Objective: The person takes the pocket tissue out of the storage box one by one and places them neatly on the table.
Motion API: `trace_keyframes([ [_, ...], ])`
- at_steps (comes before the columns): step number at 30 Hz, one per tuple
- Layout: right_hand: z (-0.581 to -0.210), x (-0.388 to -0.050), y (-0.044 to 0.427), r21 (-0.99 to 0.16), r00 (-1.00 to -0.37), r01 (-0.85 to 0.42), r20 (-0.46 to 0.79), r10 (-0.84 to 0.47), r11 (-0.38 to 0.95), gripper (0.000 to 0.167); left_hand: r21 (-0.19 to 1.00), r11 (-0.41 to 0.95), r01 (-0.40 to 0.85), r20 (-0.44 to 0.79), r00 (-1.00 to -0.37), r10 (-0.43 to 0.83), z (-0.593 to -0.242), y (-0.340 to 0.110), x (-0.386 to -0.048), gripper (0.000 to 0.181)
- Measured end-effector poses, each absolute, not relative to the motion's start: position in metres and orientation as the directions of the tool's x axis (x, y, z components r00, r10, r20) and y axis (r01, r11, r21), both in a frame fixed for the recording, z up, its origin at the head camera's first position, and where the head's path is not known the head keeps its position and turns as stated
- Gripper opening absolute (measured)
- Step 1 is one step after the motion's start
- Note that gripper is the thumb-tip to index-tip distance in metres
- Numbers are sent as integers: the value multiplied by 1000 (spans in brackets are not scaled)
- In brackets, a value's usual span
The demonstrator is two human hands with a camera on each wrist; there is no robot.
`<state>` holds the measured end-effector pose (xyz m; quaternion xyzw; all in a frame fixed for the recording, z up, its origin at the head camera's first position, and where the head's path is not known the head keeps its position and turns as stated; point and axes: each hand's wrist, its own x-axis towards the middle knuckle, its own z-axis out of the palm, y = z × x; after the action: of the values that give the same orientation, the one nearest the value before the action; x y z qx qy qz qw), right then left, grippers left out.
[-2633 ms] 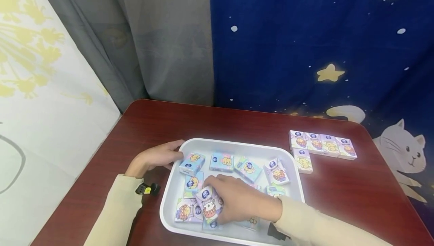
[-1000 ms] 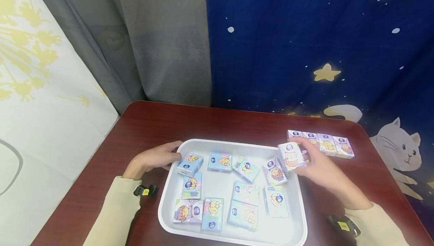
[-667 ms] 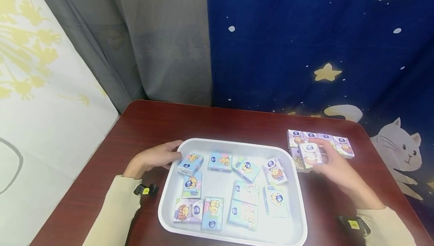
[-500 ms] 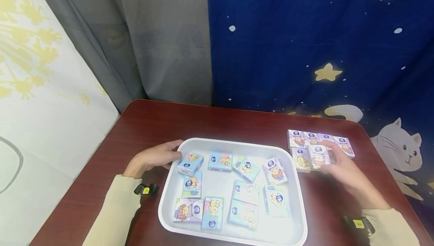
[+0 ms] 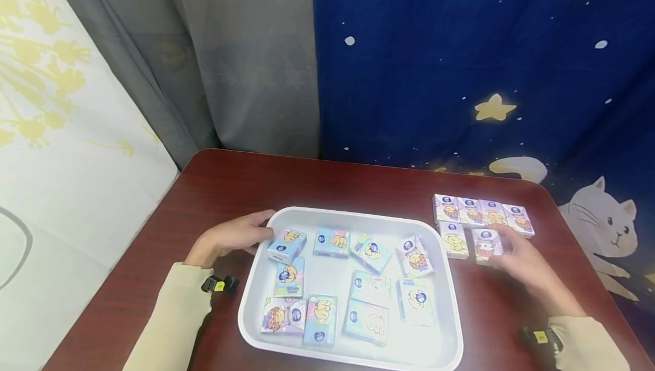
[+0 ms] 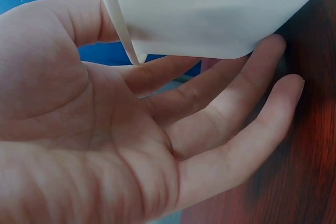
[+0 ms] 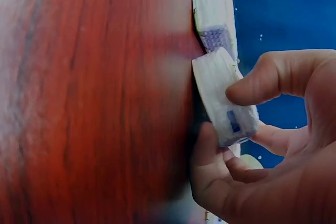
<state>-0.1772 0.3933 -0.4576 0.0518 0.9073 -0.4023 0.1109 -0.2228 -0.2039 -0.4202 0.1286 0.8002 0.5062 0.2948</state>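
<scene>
My right hand (image 5: 523, 257) pinches a purple-white tissue pack (image 5: 486, 245) with a cartoon print at the table's right side. In the right wrist view, the thumb presses the side of this tissue pack (image 7: 223, 98) and other fingers reach around its end. It sits low near the tabletop, a small gap to the right of another purple pack (image 5: 454, 240). My left hand (image 5: 232, 238) holds the white plastic tray (image 5: 247, 308) at its left rim. The left wrist view has the thumb over the rim and the fingers along the outer wall (image 6: 189, 30).
Several blue and purple tissue packs (image 5: 332, 243) lie scattered in the tray. A row of purple packs (image 5: 471, 212) stands behind the right hand. Dark red table (image 5: 307, 180) surrounds the tray; curtains (image 5: 460, 47) hang behind it.
My right hand picked the purple tissue pack out of the tray, carried it right over the rim, and lowered it beside the front pack. The left hand stays at the tray.
</scene>
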Motion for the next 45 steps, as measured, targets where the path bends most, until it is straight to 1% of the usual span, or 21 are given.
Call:
trace_keyframes([
  [6,-458,-178,392,-625,-977,159,-209,32,764,89,887,453,-91,-341,-792,507,-421,-204,-223,49],
  [11,-459,-178,391,-593,-983,129,-182,24,795,87,888,452,-87,-336,-794,507,-421,-204,-223,48],
  [18,-458,-177,389,-590,-987,106,-158,14,800,85,886,456,-88,-339,-795,504,-422,-204,-224,48],
  [32,-457,-179,383,-620,-985,121,-173,15,775,79,882,462,-94,-345,-796,497,-420,-202,-222,49],
  [45,-452,-178,380,-630,-986,109,-169,1,768,80,883,460,-88,-339,-799,497,-419,-203,-222,49],
])
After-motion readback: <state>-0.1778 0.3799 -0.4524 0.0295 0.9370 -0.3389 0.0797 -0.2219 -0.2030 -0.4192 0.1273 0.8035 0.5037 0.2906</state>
